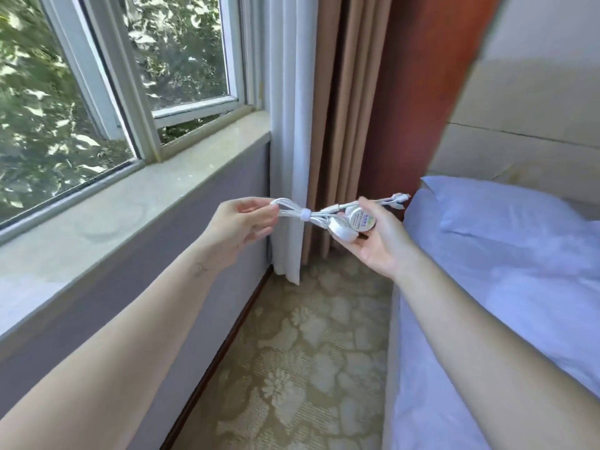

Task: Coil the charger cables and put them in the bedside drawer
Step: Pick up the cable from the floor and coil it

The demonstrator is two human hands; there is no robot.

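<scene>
Head view. A white cable (292,212), folded into a short bundle and cinched at mid-length by a white strap (305,215), is held in the air between the window sill (130,212) and the bed (487,287). The left hand (242,227) pinches the looped end, thumb and fingers (263,219) closed on the strands. The right hand (378,245) cradles the other end, its fingers (368,234) curled under two round discs (341,229), while the plugs (400,199) project past the thumb toward the pillow.

Step in hand, as judged: coiling of this cable looks finished and the bundle is being checked or tidied. No drawer is in view, so the next move calls for turning to find it, opening it with one hand freed, and laying the bundle inside without loosening the strap.
</scene>
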